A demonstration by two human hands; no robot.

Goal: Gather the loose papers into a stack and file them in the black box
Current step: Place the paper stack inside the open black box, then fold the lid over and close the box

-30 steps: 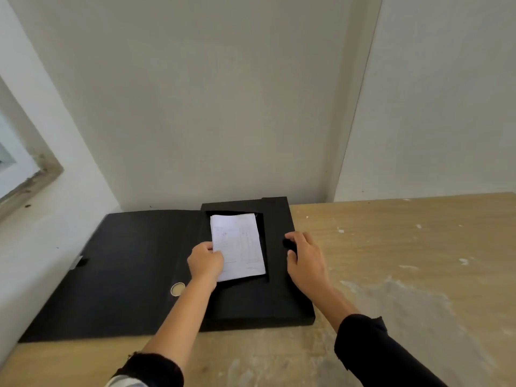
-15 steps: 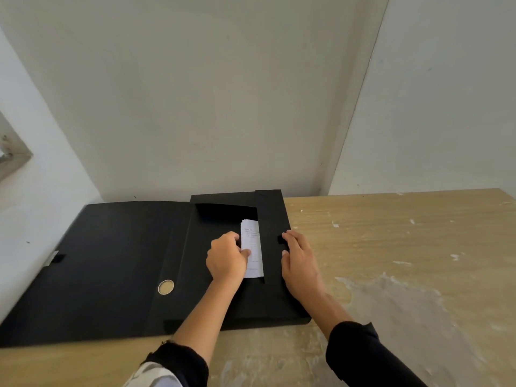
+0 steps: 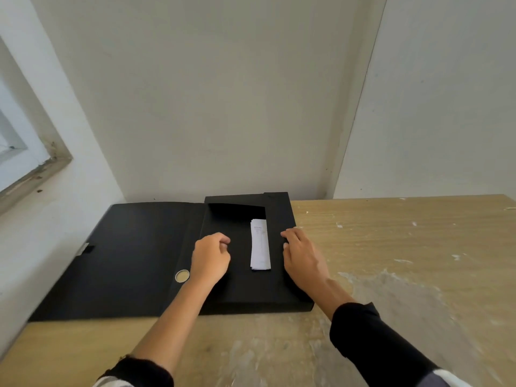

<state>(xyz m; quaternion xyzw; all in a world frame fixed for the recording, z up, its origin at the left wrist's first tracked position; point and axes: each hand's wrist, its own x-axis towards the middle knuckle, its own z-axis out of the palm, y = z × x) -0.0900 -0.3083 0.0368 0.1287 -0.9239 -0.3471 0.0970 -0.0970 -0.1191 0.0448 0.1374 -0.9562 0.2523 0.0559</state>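
Observation:
The black box lies open on the wooden table, its lid spread flat to the left. Inside it, only a narrow strip of the white papers shows. A black inner flap covers the rest from the left. My left hand rests on that flap with curled fingers and holds nothing. My right hand lies flat on the box's right flap, fingertips at its inner edge just right of the papers.
The box sits in the table's back left corner against the white walls. A window frame is at the left. The lid's spine has a round finger hole. Bare, stained wood stretches to the right and front.
My left hand pushed the left inner flap rightward over the papers, so most of the sheet is now hidden, then drew back a little. My right hand stayed on the right flap.

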